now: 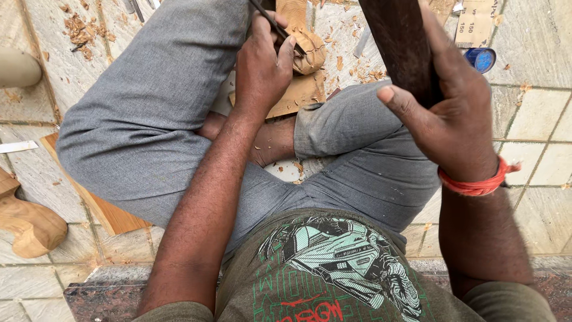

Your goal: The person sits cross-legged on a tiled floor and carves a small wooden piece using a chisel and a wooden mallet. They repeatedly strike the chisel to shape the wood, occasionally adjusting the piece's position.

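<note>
Printed shirt [333, 268], bottom centre. Right hand [459, 113], upper right, fingers wrapped fully round a dark mallet [399, 42]. Left hand [262, 65], upper centre, fingers closed on a chisel [275, 25] set against the part-shaped wooden carving [310, 50]; scattered shavings [80, 30] suggest roughing under way, finishing remaining.

We note pale raw wood, rough-cut and matt, in the carved piece [308, 50], a dark, smooth-worn wooden mallet [400, 45], a thin dark metal chisel [275, 25], matt grey cloth trousers [149, 113] and matt stone floor tiles [539, 113].
</note>
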